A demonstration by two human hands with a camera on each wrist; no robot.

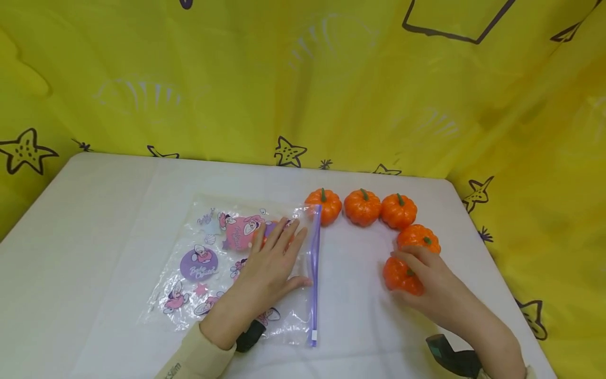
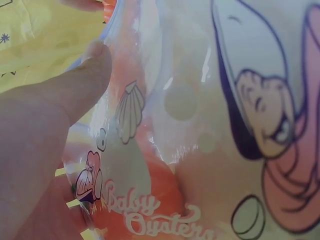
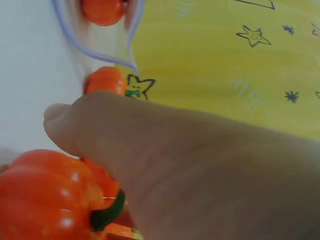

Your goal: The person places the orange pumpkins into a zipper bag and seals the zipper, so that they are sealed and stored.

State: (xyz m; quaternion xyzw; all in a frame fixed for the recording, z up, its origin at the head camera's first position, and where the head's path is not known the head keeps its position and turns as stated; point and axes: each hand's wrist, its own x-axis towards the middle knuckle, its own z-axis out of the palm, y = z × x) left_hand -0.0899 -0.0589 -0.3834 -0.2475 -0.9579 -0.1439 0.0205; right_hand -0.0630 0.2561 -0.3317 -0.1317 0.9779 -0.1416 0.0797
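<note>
A clear plastic zip bag (image 1: 199, 295) with cartoon prints and a purple zip edge lies flat, its opening facing right. My left hand (image 1: 265, 268) rests on it with fingers straight and spread; the thumb (image 2: 90, 80) lies near the zip edge. Beneath those fingers, orange shows through the plastic, and the right wrist view looks into the parted opening at a small pumpkin (image 3: 103, 11) inside. On the right, my right hand (image 1: 440, 287) holds a small orange toy pumpkin (image 1: 400, 276) with a green stem, fingers on its far side and thumb on its near side.
A pumpkin (image 1: 418, 238) stands just beyond the held one. Farther back is a row of more pumpkins (image 1: 362, 208), the leftmost (image 1: 326, 205) overlapping the bag's corner. The white table (image 1: 94, 221) ends at a yellow patterned curtain (image 1: 236, 105) behind and at the right.
</note>
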